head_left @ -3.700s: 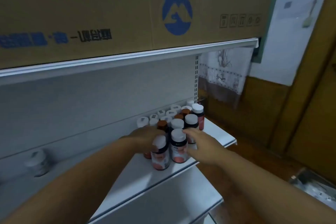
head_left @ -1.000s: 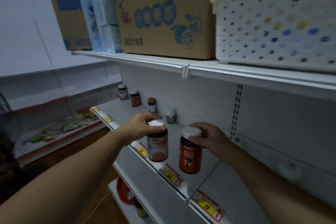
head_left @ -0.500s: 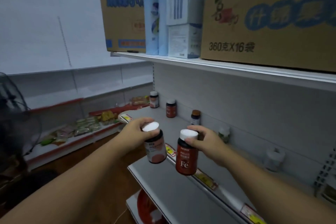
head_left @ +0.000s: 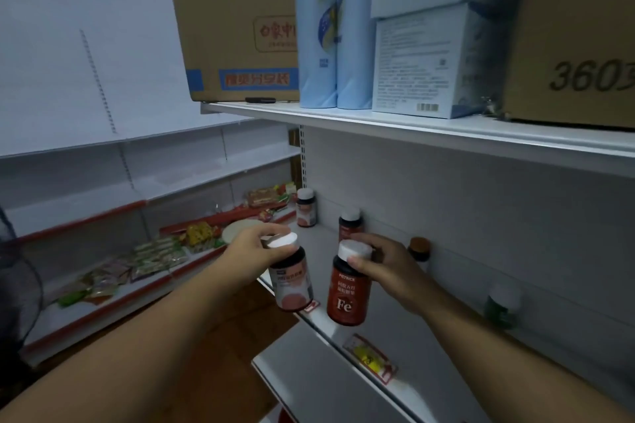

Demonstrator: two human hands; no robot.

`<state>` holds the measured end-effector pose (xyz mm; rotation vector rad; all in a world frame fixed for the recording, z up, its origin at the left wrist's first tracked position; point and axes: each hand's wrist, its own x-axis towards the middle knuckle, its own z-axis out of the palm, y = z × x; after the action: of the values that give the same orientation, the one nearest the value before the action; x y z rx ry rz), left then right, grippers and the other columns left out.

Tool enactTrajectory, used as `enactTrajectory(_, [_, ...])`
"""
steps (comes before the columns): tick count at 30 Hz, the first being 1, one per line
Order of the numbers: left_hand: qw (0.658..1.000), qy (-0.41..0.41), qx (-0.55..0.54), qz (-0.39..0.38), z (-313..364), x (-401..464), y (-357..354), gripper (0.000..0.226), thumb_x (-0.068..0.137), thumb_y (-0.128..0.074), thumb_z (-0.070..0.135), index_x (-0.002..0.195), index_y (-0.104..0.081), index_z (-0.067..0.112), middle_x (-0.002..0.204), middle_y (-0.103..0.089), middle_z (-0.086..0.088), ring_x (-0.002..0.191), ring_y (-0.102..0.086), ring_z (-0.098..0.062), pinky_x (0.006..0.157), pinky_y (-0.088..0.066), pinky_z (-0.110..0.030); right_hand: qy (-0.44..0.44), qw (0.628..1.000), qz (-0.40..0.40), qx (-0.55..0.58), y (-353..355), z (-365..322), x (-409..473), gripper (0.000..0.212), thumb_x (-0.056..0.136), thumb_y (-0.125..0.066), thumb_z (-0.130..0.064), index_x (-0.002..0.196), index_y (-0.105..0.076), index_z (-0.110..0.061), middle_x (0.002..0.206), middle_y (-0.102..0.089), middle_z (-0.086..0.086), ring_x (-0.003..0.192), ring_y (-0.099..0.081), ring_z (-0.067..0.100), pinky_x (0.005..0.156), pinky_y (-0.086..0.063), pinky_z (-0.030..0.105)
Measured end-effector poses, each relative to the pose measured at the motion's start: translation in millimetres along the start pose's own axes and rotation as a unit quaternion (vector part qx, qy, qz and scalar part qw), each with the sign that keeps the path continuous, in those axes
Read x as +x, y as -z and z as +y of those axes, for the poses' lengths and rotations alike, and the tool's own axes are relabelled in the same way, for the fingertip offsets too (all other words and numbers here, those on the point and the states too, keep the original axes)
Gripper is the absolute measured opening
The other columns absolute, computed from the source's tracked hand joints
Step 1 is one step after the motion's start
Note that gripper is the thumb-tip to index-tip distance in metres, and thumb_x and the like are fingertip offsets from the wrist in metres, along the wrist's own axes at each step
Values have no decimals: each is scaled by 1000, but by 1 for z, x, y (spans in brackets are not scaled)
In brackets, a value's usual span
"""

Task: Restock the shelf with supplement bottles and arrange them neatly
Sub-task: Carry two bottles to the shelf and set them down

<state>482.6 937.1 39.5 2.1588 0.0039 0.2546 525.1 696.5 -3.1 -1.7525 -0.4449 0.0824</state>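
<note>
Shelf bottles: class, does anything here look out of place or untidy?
Yes. The bottles along the back wall stand singly with wide, uneven gaps, not in a neat row. Nothing looks spilled or damaged.

1. A brown cardboard box (head_left: 237,21) with blue lettering is seen on the top shelf.
2. Two pale blue cylindrical packs (head_left: 335,24) stand beside it.
3. Colourful snack packets (head_left: 151,256) are laid on a red-edged shelf (head_left: 86,316).

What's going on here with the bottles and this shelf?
A person is restocking a shop shelf. The left hand holds a dark bottle with a pink label by its white cap, and the right hand holds a red Fe bottle the same way. Both bottles hang over the shelf's front edge, not yet set down. A few bottles already stand along the back wall.
</note>
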Motion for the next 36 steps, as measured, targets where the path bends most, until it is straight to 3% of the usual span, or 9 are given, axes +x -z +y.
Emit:
enactTrajectory(4, [999,-7,-6,-38,-5,50,4,24,79,-71,31,101,-62,27,102,-61,11,91,-58,-4,73,-49,-20,-16,999,18,25,-7,6,48,47,80,-72,-16,125,-57,-18,127,-60,5,116,-57,20,100,-48,42])
enactTrajectory(7, [998,-22,-11,-64,-12,87,5,28,81,-70,27,107,-61,19,102,-62,7,91,-60,-7,67,-45,-15,-27,999,41,24,-6,11,72,38,80,-71,-15,115,-58,-26,120,-61,0,113,-57,19,97,-49,40])
enactTrajectory(10, [995,-31,-22,-91,-25,125,3,26,81,-70,27,105,-61,19,96,-61,10,87,-58,-3,63,-42,-11,-33,997,75,3,-6,23,91,36,81,-70,-13,111,-58,-27,109,-63,-7,104,-59,14,88,-50,29])
enactTrajectory(14, [989,-52,-9,-138,-53,183,2,29,79,-71,33,106,-64,25,109,-59,5,101,-58,-14,70,-45,-17,-49,985,153,-59,-9,39,112,38,80,-71,-13,116,-60,-22,104,-63,-12,95,-59,6,73,-50,11])
enactTrajectory(17, [981,-87,-26,-171,-71,222,0,17,76,-75,23,86,-64,32,107,-60,2,99,-57,-16,72,-44,-14,-79,967,202,-135,-9,47,126,36,81,-71,-18,116,-61,-21,107,-61,-9,97,-57,7,77,-46,16])
enactTrajectory(22, [958,-131,-39,-253,-87,267,-3,21,78,-72,15,99,-67,12,99,-60,2,91,-58,-14,71,-47,-16,-136,931,256,-223,-10,58,143,45,81,-72,-20,122,-57,-16,117,-57,-5,107,-51,10,87,-43,22])
enactTrajectory(25, [950,-151,-24,-272,-91,285,-10,14,77,-74,18,88,-66,24,91,-62,10,87,-61,-13,69,-51,-23,-162,908,265,-281,-10,65,148,49,80,-73,-23,126,-55,-14,122,-56,-1,107,-50,10,87,-40,21])
enactTrajectory(30, [941,-199,26,-273,-98,307,-25,28,73,-77,19,71,-57,38,82,-57,18,85,-57,-13,72,-44,-22,-169,887,269,-336,-1,73,161,49,82,-71,-19,127,-54,-11,131,-55,5,117,-51,19,87,-39,21])
enactTrajectory(36, [935,-215,87,-267,-97,324,-27,25,68,-80,31,76,-57,39,94,-65,6,92,-60,-14,80,-48,-26,-108,863,291,-398,0,89,171,26,78,-69,-9,101,-58,-6,109,-47,8,93,-48,19,82,-44,31])
